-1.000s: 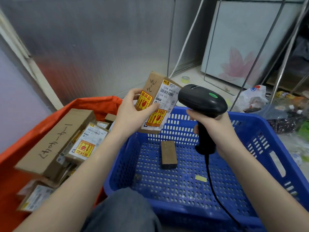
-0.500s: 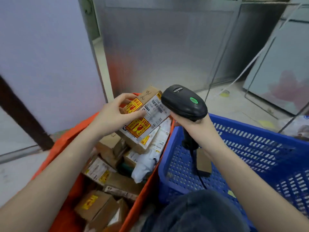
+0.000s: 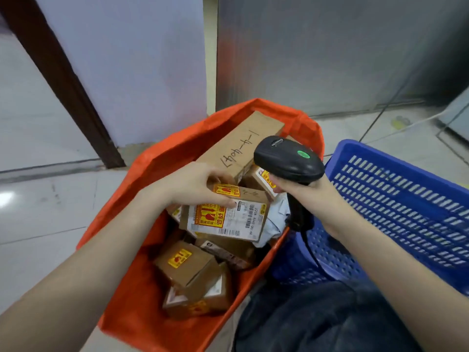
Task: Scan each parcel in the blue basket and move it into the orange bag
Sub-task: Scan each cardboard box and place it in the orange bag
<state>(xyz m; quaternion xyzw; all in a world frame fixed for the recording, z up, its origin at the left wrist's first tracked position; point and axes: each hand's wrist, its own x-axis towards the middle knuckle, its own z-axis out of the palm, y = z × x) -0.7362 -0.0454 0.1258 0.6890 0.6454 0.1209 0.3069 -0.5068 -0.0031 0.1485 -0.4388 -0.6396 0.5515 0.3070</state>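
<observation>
While the left hand [image 3: 193, 186] grips it over the orange bag [image 3: 142, 179], the cardboard parcel [image 3: 225, 217] shows a white barcode label and yellow-red fragile stickers. The right hand [image 3: 312, 194] is wrapped around a black barcode scanner [image 3: 288, 158] beside the blue basket [image 3: 396, 199].

A pale lilac wall [image 3: 132, 59] stands beyond the left hand [image 3: 193, 186], with a dark brown post [image 3: 58, 74] slanting across it further left. A grey metal panel [image 3: 330, 52] rises beyond the right hand [image 3: 304, 191]. Glossy light floor tiles [image 3: 40, 204] spread left, catching a bright glare.
</observation>
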